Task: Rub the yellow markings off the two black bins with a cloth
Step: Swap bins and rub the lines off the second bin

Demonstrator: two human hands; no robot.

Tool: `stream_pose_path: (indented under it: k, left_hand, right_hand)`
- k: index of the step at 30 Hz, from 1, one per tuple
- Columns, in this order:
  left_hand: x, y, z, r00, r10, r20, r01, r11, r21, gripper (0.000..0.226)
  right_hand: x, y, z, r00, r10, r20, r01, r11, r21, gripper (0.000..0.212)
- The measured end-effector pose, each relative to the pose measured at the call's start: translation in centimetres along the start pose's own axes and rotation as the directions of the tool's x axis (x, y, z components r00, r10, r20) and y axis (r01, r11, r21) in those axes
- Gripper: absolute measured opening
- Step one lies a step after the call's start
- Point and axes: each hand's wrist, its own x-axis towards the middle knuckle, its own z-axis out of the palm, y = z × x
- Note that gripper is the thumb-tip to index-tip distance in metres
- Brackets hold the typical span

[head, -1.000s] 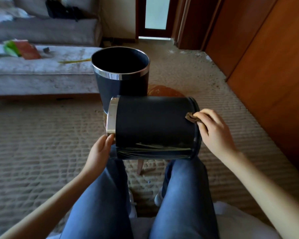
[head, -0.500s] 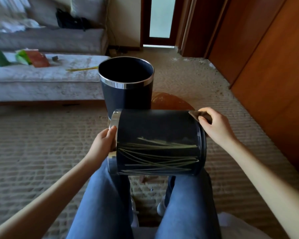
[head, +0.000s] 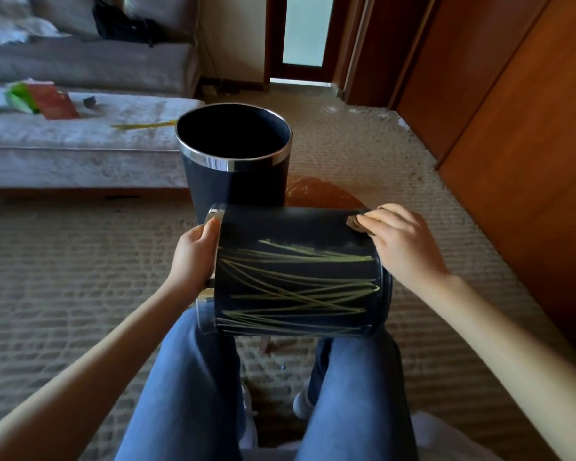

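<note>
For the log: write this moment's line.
left hand: grips lying bin | right hand: holds cloth on it | yellow markings: visible | upright bin: behind

Ahead: the upright bin (head: pixel 236 191) stood just behind your lap bin (head: pixel 296 287), blocking a forward reach.
Right: open carpet (head: pixel 413 181) ran to the wood panels (head: pixel 512 144).
Left: you had open carpet up to the sofa (head: pixel 80 151).

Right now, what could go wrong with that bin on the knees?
The round bin lies sideways across the knees, steadied by the left grip at its rim; it could roll off. It might also bump the upright bin standing just behind. The small cloth under the right grip could slip out.
</note>
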Motion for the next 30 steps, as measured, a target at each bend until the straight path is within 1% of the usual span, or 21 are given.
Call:
stream_pose_path:
  k: [3, 5, 8, 10, 11, 14, 17, 18, 19, 21, 23, 25, 28, 30]
  left_hand:
    - [0.3, -0.6, -0.1, 1.000, 0.017, -0.011, -0.017, 1.000, -0.001, 0.041]
    - [0.5, -0.5, -0.1, 1.000, 0.021, -0.013, -0.021, 1.000, -0.011, 0.040]
    - [0.8, -0.4, 0.0, 0.999, 0.034, -0.013, -0.034, 0.999, 0.001, 0.039]
    - [0.7, -0.5, 0.0, 0.998, 0.056, -0.009, -0.056, 0.998, 0.013, 0.039]
    - [0.6, -0.6, 0.0, 0.998, 0.062, -0.005, -0.062, 0.998, 0.012, 0.040]
    - [0.2, -0.5, -0.1, 0.998, 0.065, -0.009, -0.065, 0.998, 0.005, 0.041]
    - [-0.1, -0.5, -0.1, 0.998, 0.068, -0.006, -0.068, 0.998, 0.000, 0.041]
    - [-0.1, -0.6, -0.2, 0.998, 0.067, -0.007, -0.067, 0.998, -0.011, 0.041]
    - [-0.1, -0.7, -0.2, 0.998, 0.063, -0.010, -0.064, 0.998, -0.023, 0.041]
    - [-0.2, -0.7, 0.0, 0.998, 0.049, -0.027, -0.050, 0.998, -0.041, 0.040]
    - [-0.2, -0.6, 0.2, 0.999, 0.042, -0.032, -0.044, 0.998, -0.052, 0.040]
    - [-0.1, -0.5, 0.1, 0.999, 0.047, -0.025, -0.048, 0.998, -0.045, 0.041]
    - [-0.3, -0.5, -0.1, 0.997, 0.075, -0.005, -0.075, 0.996, -0.057, 0.040]
    - [-0.6, -0.7, -0.1, 0.996, 0.090, -0.007, -0.090, 0.993, -0.070, 0.038]
  right_hand:
    - [-3.4, -1.9, -0.5, 0.996, 0.008, -0.094, -0.003, 0.998, 0.059, 0.027]
    - [-6.3, -3.0, -0.5, 0.993, 0.002, -0.115, 0.009, 0.996, 0.088, 0.027]
    - [-9.3, -3.9, -0.6, 0.990, -0.082, -0.111, 0.089, 0.994, 0.056, 0.025]
    - [-8.8, -3.8, -0.8, 0.986, -0.129, -0.110, 0.131, 0.991, 0.012, 0.025]
    - [-7.7, -3.5, -0.8, 0.986, -0.125, -0.111, 0.126, 0.992, 0.002, 0.026]
    - [-2.3, -2.0, 0.0, 0.997, -0.023, -0.074, 0.023, 1.000, 0.004, 0.029]
    - [2.9, -0.6, 1.0, 0.989, 0.129, 0.075, -0.132, 0.990, 0.039, 0.029]
    - [3.6, -0.7, 1.2, 0.981, 0.162, 0.109, -0.170, 0.984, 0.061, 0.029]
    - [3.7, -1.1, 1.1, 0.979, 0.170, 0.113, -0.179, 0.981, 0.072, 0.029]
    - [1.9, -2.6, 0.5, 0.992, 0.121, 0.036, -0.123, 0.989, 0.078, 0.029]
    - [-1.5, -4.4, -0.2, 0.996, 0.063, -0.060, -0.055, 0.990, 0.132, 0.028]
    - [-4.9, -6.0, -0.7, 0.994, 0.011, -0.111, 0.008, 0.985, 0.172, 0.025]
    - [-6.3, -6.6, -0.9, 0.989, -0.087, -0.116, 0.104, 0.982, 0.155, 0.023]
    - [-4.4, -5.9, -1.0, 0.991, -0.093, -0.096, 0.105, 0.985, 0.137, 0.025]
